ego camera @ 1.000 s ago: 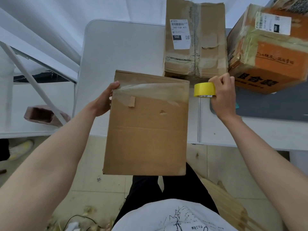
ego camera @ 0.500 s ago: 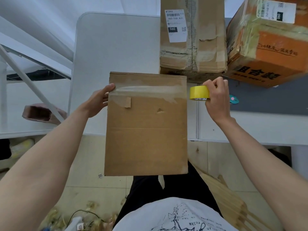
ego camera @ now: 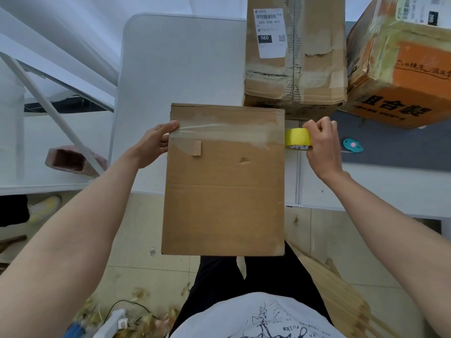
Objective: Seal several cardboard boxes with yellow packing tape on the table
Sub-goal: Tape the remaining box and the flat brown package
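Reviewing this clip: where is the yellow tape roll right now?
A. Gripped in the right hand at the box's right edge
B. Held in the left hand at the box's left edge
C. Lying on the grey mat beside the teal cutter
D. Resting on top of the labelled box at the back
A: the right hand grips the tape roll against the right edge of the box, while the left hand steadies the opposite edge.

Single head-worn wide-angle view, looking steeply down and forward from close above: own torso and legs at the near edge, both forearms reaching in from the near left and right corners, box (ego camera: 223, 181) centre frame, white table (ego camera: 180, 76) beyond, edges bowed by the lens.
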Demonstrator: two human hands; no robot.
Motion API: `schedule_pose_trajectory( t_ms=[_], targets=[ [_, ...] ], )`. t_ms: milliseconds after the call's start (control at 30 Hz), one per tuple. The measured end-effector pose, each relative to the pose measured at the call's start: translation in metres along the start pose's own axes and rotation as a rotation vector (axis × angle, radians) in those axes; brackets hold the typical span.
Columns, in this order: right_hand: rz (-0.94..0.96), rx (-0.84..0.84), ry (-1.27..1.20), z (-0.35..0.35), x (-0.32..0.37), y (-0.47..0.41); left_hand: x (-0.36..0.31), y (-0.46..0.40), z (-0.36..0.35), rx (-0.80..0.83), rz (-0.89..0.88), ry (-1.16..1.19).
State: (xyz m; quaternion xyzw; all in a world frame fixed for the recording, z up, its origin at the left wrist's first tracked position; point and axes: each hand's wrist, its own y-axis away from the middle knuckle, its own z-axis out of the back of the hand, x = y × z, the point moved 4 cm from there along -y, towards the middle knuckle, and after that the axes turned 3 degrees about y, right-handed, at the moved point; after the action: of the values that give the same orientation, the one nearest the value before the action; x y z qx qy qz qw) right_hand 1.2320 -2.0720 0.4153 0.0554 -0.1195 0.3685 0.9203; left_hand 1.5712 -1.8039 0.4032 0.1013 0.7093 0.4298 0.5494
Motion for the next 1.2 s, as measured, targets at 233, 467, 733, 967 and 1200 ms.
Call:
schedule_pose_trajectory(
  t_ms=[233,467,733,967,1200],
  targets=[
    [0.033,0.046,0.037,-0.004,0.000,-0.001,-0.010,0.012,-0.002,-0.305,-0.101,-0.142],
    [0.026,0.091,0.042,-0.005,0.001,0.001,0.002,0.025,-0.097,-0.525,-0.387,-1.056],
    [-0.092,0.075,-0.020,-0.011,0.006,0.004,-0.009,0.011,-0.205,-0.436,-0.302,-1.074],
    [-0.078,0.083,-0.007,-0.011,0.000,0.004,-0.015,-0.013,-0.303,-0.326,-0.417,-1.182],
    [-0.115,0.090,-0.020,-0.013,0.000,0.002,-0.012,-0.014,-0.292,-0.299,-0.499,-1.146]
  ],
)
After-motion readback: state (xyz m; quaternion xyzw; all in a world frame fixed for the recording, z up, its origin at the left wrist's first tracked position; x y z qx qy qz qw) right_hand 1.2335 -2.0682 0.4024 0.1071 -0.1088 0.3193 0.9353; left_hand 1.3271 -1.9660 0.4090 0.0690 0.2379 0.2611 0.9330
